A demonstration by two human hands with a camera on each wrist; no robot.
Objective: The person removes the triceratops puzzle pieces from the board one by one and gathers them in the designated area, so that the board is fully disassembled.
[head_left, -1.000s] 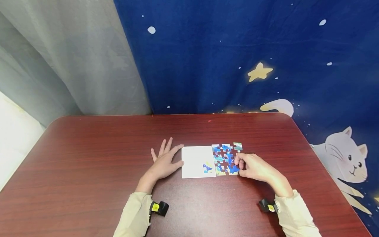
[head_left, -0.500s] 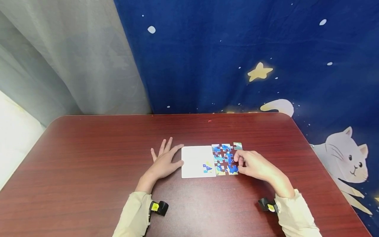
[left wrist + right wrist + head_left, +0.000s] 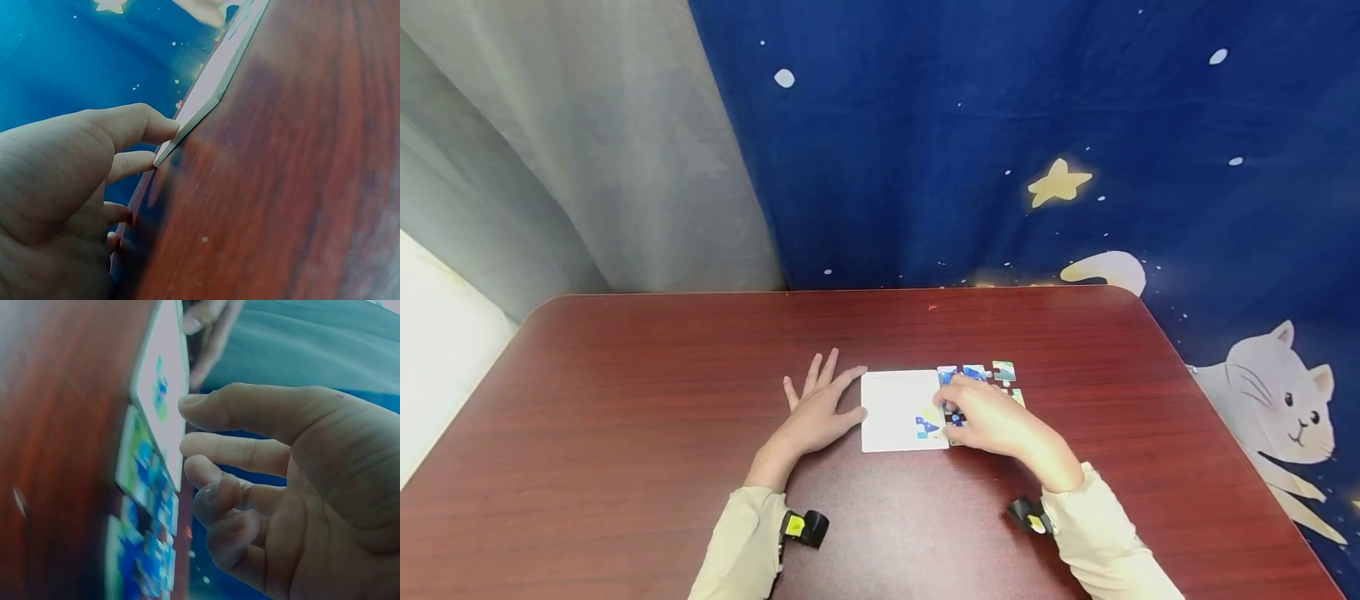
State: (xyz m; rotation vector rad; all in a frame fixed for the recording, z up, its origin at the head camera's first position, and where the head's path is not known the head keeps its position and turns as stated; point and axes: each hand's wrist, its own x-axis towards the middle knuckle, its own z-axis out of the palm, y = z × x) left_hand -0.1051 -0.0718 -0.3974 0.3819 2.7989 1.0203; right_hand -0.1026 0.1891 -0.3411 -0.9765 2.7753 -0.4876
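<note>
A white puzzle board (image 3: pixel 895 412) lies flat on the table, with a small blue-and-yellow patch (image 3: pixel 927 425) at its lower right; whether that is a placed piece or print I cannot tell. My left hand (image 3: pixel 820 414) has its fingers spread, thumb and index finger touching the board's left edge. Above the board's right edge hovers my right hand (image 3: pixel 996 418), its thumb and index finger apart and nothing visible between them in the right wrist view. Below it are several jigsaw pieces (image 3: pixel 150 562), blue and green, set beside the board; in the head view the hand covers most of them.
The dark red wooden table (image 3: pixel 662 375) extends around the board. A tiny red speck (image 3: pixel 932 307) is near its back edge. Behind hang a grey curtain (image 3: pixel 587 150) and a blue starry curtain (image 3: pixel 925 150).
My right hand has moved left, from the right side of the jigsaw pieces to the board's right edge. A piece at the far right is now uncovered. My left hand stays put.
</note>
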